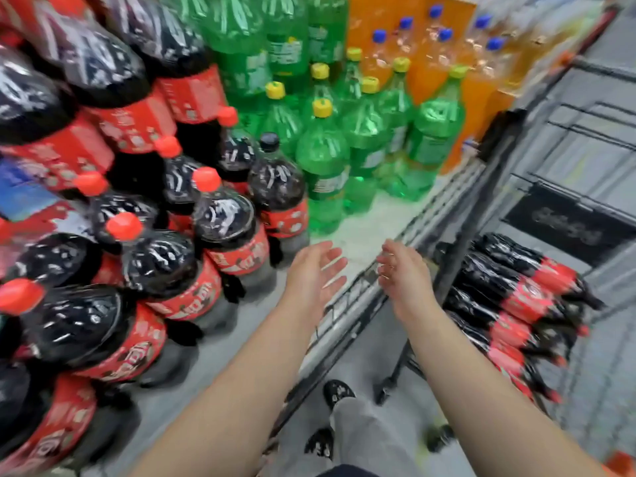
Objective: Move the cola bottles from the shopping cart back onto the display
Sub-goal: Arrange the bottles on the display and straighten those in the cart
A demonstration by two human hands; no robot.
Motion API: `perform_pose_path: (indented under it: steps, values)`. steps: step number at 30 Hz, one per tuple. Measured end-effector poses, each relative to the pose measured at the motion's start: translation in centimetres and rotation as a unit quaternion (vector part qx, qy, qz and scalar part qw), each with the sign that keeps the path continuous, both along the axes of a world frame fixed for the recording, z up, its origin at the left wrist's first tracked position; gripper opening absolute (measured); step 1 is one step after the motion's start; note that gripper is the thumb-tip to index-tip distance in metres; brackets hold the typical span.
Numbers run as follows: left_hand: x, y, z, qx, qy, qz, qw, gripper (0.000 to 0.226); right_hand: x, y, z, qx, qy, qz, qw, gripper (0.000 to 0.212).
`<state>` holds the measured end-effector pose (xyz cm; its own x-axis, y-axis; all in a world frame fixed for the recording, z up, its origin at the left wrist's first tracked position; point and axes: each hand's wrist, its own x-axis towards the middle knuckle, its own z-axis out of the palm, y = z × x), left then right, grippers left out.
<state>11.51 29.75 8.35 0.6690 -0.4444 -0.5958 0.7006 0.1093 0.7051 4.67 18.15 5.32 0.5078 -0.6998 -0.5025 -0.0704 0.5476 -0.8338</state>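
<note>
Both empty: my left grip [316, 270] and right grip [399, 270] are released, fingers loose, palms facing each other, apart, over the front edge of the display shelf [371, 228]. Cart cola bottles [516, 294] lie on their sides, piled in the shopping cart [571, 132], just right of and below my right grip. Shelf cola bottles [227, 218] stand upright left of my left grip. Green bottles [323, 160] stand ahead of both grips, orange bottles [430, 63] beyond them.

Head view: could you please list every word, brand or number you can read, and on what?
No text is legible here.
Red labels on the cola bottles: white lettering, too blurred.
Labels on the green bottles: blurred.
Dark panel on the shopping cart: faint script, unreadable.
</note>
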Motion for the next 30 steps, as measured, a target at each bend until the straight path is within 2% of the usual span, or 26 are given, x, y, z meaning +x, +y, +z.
perform_pose_path:
  steps: [4, 8, 10, 14, 17, 18, 22, 25, 28, 30]
  values:
    - [-4.0, -2.2, -0.6, -0.02, 0.009, -0.082, 0.996, 0.006, -7.3, -0.3, -0.8, -0.023, 0.028, -0.074, 0.997, 0.01]
    - [-8.5, -4.5, -1.8, 0.011, -0.009, -0.197, 0.98, 0.011, -13.7, -1.3, -2.1, 0.007, 0.067, -0.139, 0.988, 0.019]
    - [-10.4, -5.8, -2.5, 0.034, -0.024, -0.24, 0.97, 0.013, -16.6, -1.8, -3.1, 0.037, 0.055, -0.173, 0.983, 0.022]
    - [-14.0, -9.0, -4.0, 0.079, -0.046, -0.311, 0.946, 0.015, -21.9, -3.0, -5.6, 0.044, 0.091, -0.202, 0.974, 0.011]
    - [-16.4, -11.8, -5.8, 0.107, -0.056, -0.342, 0.932, 0.017, -25.3, -4.6, -6.4, 0.047, 0.125, -0.204, 0.97, 0.029]
    - [-17.2, -12.7, -6.5, 0.117, -0.06, -0.355, 0.925, 0.018, -26.4, -5.3, -6.7, 0.045, 0.138, -0.205, 0.968, 0.029]
    - [-19.9, -16.1, -9.0, 0.171, -0.101, -0.411, 0.89, 0.017, -30.0, -8.8, -7.9, 0.033, 0.182, -0.155, 0.97, 0.024]
    - [-21.1, -18.7, -11.0, 0.212, -0.148, -0.439, 0.861, 0.01, -31.7, -11.8, -8.7, -0.02, 0.258, -0.093, 0.961, 0.015]
    - [-21.6, -21.1, -13.2, 0.26, -0.191, -0.49, 0.81, 0.024, -32.7, -14.6, -10.1, -0.051, 0.293, -0.019, 0.955, 0.023]
    - [-21.8, -22.0, -14.5, 0.291, -0.229, -0.524, 0.767, 0.024, -33.2, -16.0, -11.1, -0.065, 0.333, 0.044, 0.94, 0.032]
